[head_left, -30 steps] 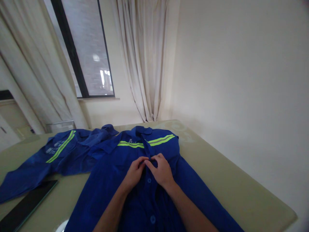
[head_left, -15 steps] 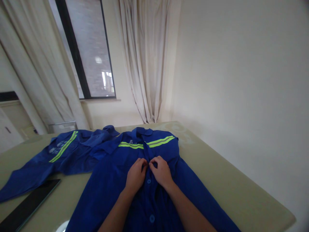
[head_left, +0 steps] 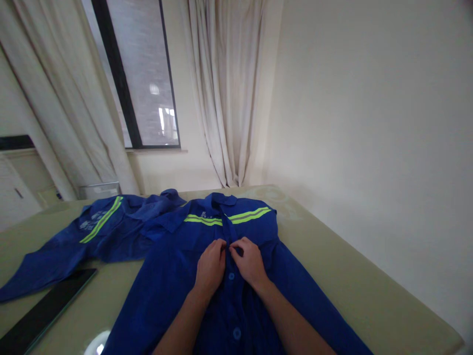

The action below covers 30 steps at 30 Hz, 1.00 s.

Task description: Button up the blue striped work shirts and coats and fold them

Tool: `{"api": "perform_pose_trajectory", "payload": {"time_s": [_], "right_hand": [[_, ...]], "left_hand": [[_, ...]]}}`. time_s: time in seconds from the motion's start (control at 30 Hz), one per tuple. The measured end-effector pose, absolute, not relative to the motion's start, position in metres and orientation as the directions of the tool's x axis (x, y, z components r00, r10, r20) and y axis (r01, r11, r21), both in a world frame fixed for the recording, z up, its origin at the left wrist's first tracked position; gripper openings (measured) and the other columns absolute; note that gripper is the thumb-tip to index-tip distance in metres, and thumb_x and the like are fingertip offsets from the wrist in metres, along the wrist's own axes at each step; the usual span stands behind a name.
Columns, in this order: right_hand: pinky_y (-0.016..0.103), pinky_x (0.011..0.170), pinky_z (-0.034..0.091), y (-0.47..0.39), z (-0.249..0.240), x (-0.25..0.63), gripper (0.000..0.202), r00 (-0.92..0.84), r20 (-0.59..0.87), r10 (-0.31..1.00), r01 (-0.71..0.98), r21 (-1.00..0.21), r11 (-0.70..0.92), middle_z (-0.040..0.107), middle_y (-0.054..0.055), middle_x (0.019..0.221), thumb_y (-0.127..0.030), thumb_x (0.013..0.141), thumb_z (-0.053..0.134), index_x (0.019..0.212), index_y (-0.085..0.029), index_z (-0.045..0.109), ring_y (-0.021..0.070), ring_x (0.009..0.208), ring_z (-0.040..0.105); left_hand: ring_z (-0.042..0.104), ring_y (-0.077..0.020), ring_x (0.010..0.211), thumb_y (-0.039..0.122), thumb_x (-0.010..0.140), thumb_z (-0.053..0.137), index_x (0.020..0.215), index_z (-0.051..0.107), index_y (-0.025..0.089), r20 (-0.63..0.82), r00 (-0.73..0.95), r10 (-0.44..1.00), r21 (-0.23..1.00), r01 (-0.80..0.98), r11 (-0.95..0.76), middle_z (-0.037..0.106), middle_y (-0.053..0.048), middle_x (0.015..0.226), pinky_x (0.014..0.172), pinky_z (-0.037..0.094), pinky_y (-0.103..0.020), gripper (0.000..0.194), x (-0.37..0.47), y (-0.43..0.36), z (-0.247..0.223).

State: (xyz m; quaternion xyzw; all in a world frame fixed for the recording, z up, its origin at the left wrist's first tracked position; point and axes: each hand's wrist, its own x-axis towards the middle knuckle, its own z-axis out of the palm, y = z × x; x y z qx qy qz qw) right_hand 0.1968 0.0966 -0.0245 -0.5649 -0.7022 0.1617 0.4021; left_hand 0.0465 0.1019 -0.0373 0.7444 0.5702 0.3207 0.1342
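Observation:
A blue work jacket [head_left: 170, 276] with a yellow-green reflective stripe lies front up on the table, collar away from me. My left hand [head_left: 211, 264] pinches the front edge just below the chest stripe. Facing it, my right hand [head_left: 248, 261] has thumb and forefinger pressed together on the other side of the same placket. Whatever button sits between the fingertips is hidden. Below my hands, a blue button [head_left: 231, 276] shows on the placket, and a larger-looking button [head_left: 237, 334] lies nearer me.
A second blue jacket [head_left: 118, 236] with a matching stripe lies crumpled at the left, touching the first. A long black flat object [head_left: 48, 310] rests on the greenish table [head_left: 332, 276], near a white round thing [head_left: 98, 343]. Curtains [head_left: 225, 98] and a wall stand beyond.
The view has shifted slightly, so everything sits a little further right. My left fingers have curled over more at the placket; both hands stay at the same spot on the jacket.

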Motion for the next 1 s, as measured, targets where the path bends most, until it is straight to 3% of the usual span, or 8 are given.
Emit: {"api": "perform_pose_trajectory", "payload": {"time_s": [0.2, 0.43, 0.63, 0.77, 0.87, 1.0], "right_hand": [[0.026, 0.069, 0.046, 0.099, -0.024, 0.199, 0.023, -0.056, 0.293, 0.955, 0.578, -0.77, 0.27, 0.078, 0.003, 0.083, -0.025, 0.093, 0.058, 0.089, -0.024, 0.08, 0.0197, 0.077, 0.07], [0.027, 0.07, 0.046, 0.103, -0.029, 0.199, 0.014, 0.014, 0.254, 0.967, 0.546, -0.812, 0.205, 0.077, 0.003, 0.085, -0.027, 0.086, 0.068, 0.091, -0.023, 0.081, 0.0204, 0.079, 0.069], [0.026, 0.068, 0.042, 0.098, -0.027, 0.194, 0.013, 0.032, 0.346, 0.938, 0.697, -0.68, 0.227, 0.071, 0.002, 0.087, -0.02, 0.087, 0.065, 0.083, -0.024, 0.076, 0.0173, 0.077, 0.065], [0.026, 0.068, 0.041, 0.096, -0.026, 0.191, 0.01, 0.05, 0.36, 0.932, 0.737, -0.642, 0.209, 0.069, 0.001, 0.088, -0.021, 0.088, 0.067, 0.08, -0.025, 0.073, 0.0176, 0.079, 0.065], [0.027, 0.068, 0.04, 0.097, -0.028, 0.192, 0.008, 0.073, 0.366, 0.928, 0.731, -0.653, 0.2, 0.068, 0.001, 0.086, -0.02, 0.086, 0.07, 0.079, -0.024, 0.072, 0.0176, 0.078, 0.064], [0.027, 0.066, 0.041, 0.103, -0.033, 0.196, 0.005, 0.054, 0.382, 0.923, 0.601, -0.75, 0.276, 0.066, 0.0, 0.078, -0.019, 0.081, 0.073, 0.078, -0.022, 0.073, 0.017, 0.072, 0.06]], "left_hand": [[0.069, -0.021, 0.097, 0.017, 0.096, 0.05, 0.104, 0.067, 0.024, 0.316, 0.047, 0.947, 0.587, 0.775, -0.235, 0.074, -0.004, 0.106, 0.085, 0.047, -0.03, 0.02, 0.047, 0.099, -0.033], [0.072, -0.0207, 0.094, 0.017, 0.093, 0.05, 0.101, 0.072, 0.024, 0.346, 0.108, 0.932, 0.713, 0.615, -0.336, 0.078, -0.004, 0.101, 0.086, 0.051, -0.031, 0.024, 0.042, 0.107, -0.039], [0.073, -0.0229, 0.085, 0.04, 0.092, 0.057, 0.092, 0.075, 0.023, 0.291, 0.102, 0.951, 0.82, 0.486, -0.303, 0.08, -0.004, 0.09, 0.077, 0.052, -0.032, 0.025, 0.042, 0.108, -0.033], [0.073, -0.0227, 0.078, 0.043, 0.085, 0.062, 0.088, 0.075, 0.021, 0.26, 0.073, 0.963, 0.873, 0.408, -0.267, 0.079, -0.004, 0.083, 0.073, 0.054, -0.032, 0.026, 0.04, 0.112, -0.033], [0.073, -0.023, 0.076, 0.044, 0.083, 0.063, 0.087, 0.075, 0.02, 0.258, 0.067, 0.964, 0.886, 0.38, -0.264, 0.079, -0.005, 0.081, 0.071, 0.054, -0.032, 0.028, 0.039, 0.116, -0.037], [0.072, -0.0234, 0.077, 0.047, 0.081, 0.064, 0.085, 0.073, 0.018, 0.263, 0.067, 0.962, 0.907, 0.322, -0.271, 0.078, -0.006, 0.082, 0.072, 0.053, -0.032, 0.03, 0.038, 0.12, -0.042]]}}
